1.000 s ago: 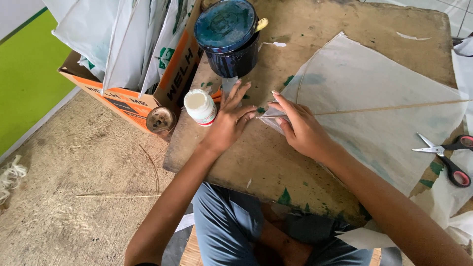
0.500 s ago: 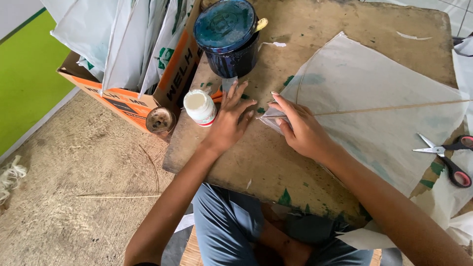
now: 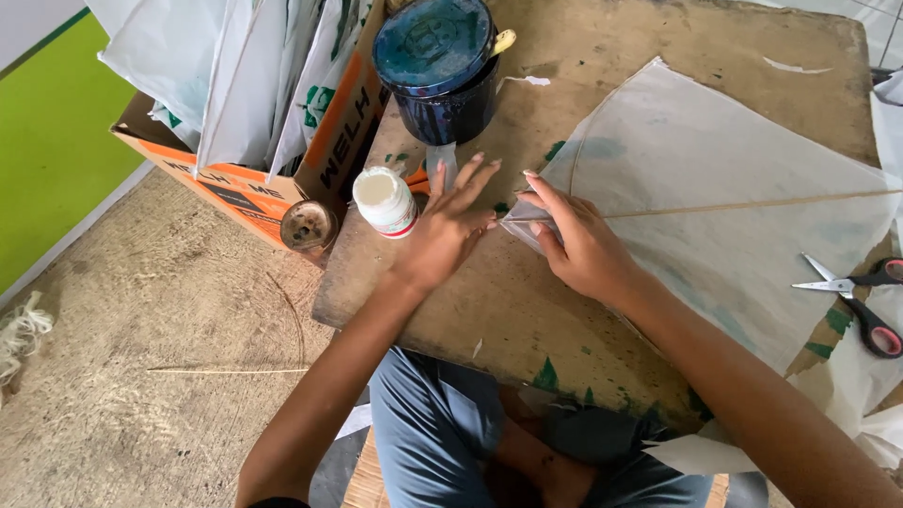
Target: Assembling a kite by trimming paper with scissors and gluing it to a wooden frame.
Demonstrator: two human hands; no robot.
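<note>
Both hands meet at one corner of a large translucent white paper kite sheet (image 3: pixel 715 216), which lies flat on a worn brown wooden board (image 3: pixel 564 310) set across the person's lap. In the head view, the only one here, the right hand (image 3: pixel 578 245) lies fingers-down on that corner, fingertips pinching and pressing the folded tip where a thin bamboo spine stick (image 3: pixel 752 203) ends, most likely so that the fold stays shut over the stick. Just at nine o'clock from it, the left hand (image 3: pixel 451 230) is open and flat, fingers spread on the board, gripping nothing; it looks to be steadying the board and the paper's edge while the other hand does the fine work.

At twelve o'clock from the left hand stands a dark blue round tin with a lid (image 3: pixel 442 71), and at ten o'clock, just beside the thumb, a small white plastic pot with a red band (image 3: pixel 384 200), both kept within easy reach. Farther out at nine o'clock an orange cardboard box (image 3: pixel 254 183) holds upright white paper sheets (image 3: pixel 226 75), stacked on edge so that single ones can be drawn out. A pair of black-and-red-handled scissors (image 3: pixel 861 296) rests at three o'clock, well apart from the hands, on the sheet's far side. On the concrete floor lies a loose thin stick (image 3: pixel 226 370) at seven o'clock.
</note>
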